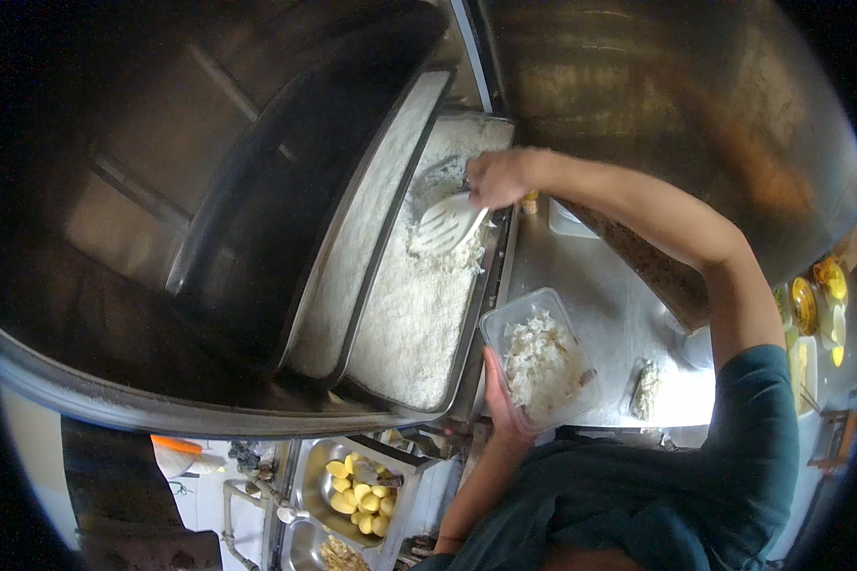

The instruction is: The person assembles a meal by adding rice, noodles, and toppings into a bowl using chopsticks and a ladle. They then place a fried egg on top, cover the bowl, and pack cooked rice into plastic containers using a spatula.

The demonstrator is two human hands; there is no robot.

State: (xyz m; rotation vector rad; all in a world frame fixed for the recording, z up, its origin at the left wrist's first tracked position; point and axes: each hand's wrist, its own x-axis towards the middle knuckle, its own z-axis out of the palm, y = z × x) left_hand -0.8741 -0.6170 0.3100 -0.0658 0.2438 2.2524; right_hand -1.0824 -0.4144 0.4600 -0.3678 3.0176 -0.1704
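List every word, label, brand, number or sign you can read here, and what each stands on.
No text can be read.
Clear container in the left hand, white slotted spatula in the right hand: no lettering visible.
Yellow items at far right: too small and blurred to tell.

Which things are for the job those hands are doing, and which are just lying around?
Being used:
- slotted spoon, in the right hand
- plastic box, in the left hand
- tray of white food under the spoon

Probably just lying about:
- yellow pieces, maybe potatoes
- packet on the counter
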